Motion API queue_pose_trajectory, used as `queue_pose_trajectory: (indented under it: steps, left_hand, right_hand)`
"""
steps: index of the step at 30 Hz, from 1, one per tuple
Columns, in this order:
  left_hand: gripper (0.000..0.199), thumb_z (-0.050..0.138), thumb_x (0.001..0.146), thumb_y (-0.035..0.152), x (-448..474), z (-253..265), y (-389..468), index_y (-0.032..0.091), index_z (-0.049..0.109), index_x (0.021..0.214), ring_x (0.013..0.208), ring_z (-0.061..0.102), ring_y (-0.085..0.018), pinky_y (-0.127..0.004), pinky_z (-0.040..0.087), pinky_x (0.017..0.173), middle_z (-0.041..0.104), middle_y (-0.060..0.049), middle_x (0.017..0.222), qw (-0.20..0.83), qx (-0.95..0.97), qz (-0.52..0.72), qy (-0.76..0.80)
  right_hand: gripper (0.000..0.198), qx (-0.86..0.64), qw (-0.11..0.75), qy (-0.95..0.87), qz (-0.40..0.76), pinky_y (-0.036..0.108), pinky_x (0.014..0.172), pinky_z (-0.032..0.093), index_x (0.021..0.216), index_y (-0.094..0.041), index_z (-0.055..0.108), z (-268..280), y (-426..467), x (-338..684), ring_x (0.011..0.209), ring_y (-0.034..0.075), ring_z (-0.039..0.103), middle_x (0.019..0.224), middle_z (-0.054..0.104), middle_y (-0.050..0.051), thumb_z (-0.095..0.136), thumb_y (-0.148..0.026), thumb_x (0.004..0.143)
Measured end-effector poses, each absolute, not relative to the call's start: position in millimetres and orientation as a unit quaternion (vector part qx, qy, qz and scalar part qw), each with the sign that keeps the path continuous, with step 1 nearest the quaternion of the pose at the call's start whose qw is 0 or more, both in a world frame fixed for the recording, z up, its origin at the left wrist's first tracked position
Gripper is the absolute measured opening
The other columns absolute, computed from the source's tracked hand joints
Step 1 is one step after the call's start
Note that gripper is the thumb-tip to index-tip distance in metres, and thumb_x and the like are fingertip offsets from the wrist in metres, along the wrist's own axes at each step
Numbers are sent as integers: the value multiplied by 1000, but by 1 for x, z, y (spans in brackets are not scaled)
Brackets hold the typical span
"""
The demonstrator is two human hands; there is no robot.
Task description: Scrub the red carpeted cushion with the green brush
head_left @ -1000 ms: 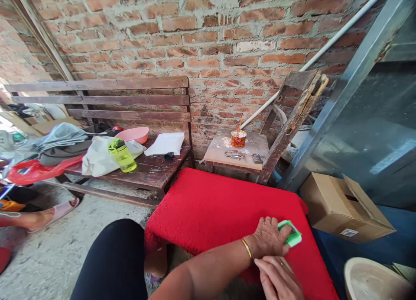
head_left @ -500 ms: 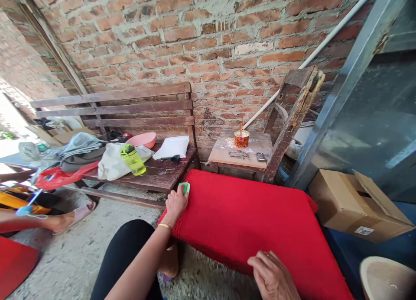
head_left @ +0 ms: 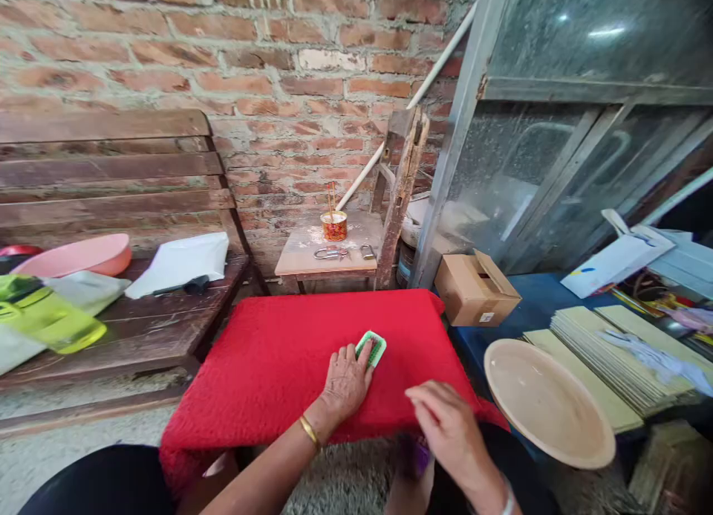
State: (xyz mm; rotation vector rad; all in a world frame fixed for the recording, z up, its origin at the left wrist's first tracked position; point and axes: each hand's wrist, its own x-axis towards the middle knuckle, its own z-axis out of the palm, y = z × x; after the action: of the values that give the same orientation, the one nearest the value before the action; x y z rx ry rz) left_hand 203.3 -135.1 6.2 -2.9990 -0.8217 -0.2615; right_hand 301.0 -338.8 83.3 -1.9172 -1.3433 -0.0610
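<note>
A red cloth (head_left: 290, 366) covers the low table in front of me. On its right half lies a small deck of green-backed playing cards (head_left: 374, 349) with rounded corners and a pale edge. My left hand (head_left: 346, 385), with a gold bangle at the wrist, rests on the cloth and grips the deck, its index finger across the top. To the right, my right hand (head_left: 445, 426) hovers near the front edge of the cloth. Its fingers are curled together, and nothing shows in them.
A wooden chair (head_left: 290, 261) behind the table bears a red-and-gold tub (head_left: 334, 227) with sticks and padlocks. Left stands a bench (head_left: 161, 322) with a bottle (head_left: 67, 325), pink basin and white packet. Right are a cardboard box (head_left: 473, 292), a beige basin (head_left: 549, 403) and stacked boards.
The view has swung right. My left hand has slid the deck from the table's far left corner to right of its middle. My right hand stays curled near the front edge.
</note>
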Motion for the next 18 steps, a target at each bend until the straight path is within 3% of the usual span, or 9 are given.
queue_pose_trajectory:
  steps: [3,6,11,15,18]
  left_hand:
    - [53,54,96,32,186,5,-124,32,47,149,99,56,-26,-42,46,88,58,-9,108,17,-969,-84,-233]
    - [53,50,97,26,166,12,-106,34,47,149,102,58,-27,-44,46,90,60,-10,112,11,-975,-39,-217]
    - [50,55,93,30,170,45,-92,32,53,143,110,60,-28,-46,48,94,63,-9,119,-78,-972,-19,-221]
    - [45,54,93,38,225,83,-114,28,57,137,119,59,-24,-40,45,104,63,-8,126,-242,-948,-91,-183]
    - [44,50,93,41,285,99,-150,23,59,133,102,64,-19,-33,50,94,69,-6,112,-394,-907,-61,-137]
  right_hand:
    - [20,-802,498,-325,-57,28,79,51,92,-25,73,82,-394,337,84,18,67,90,74,3,58,-39,89]
    - [40,-824,562,-35,-68,30,70,54,90,-22,72,51,-446,361,77,21,66,84,73,5,70,-56,69]
    - [63,-657,704,256,86,29,50,53,95,-22,62,-34,-497,377,58,19,62,71,65,-1,84,-46,41]
    - [59,-557,746,339,140,33,54,59,91,-25,54,-82,-510,399,64,23,67,71,62,1,82,-43,43]
    - [56,-550,749,347,129,44,62,62,94,-29,49,-99,-513,419,71,27,69,79,63,2,79,-45,50]
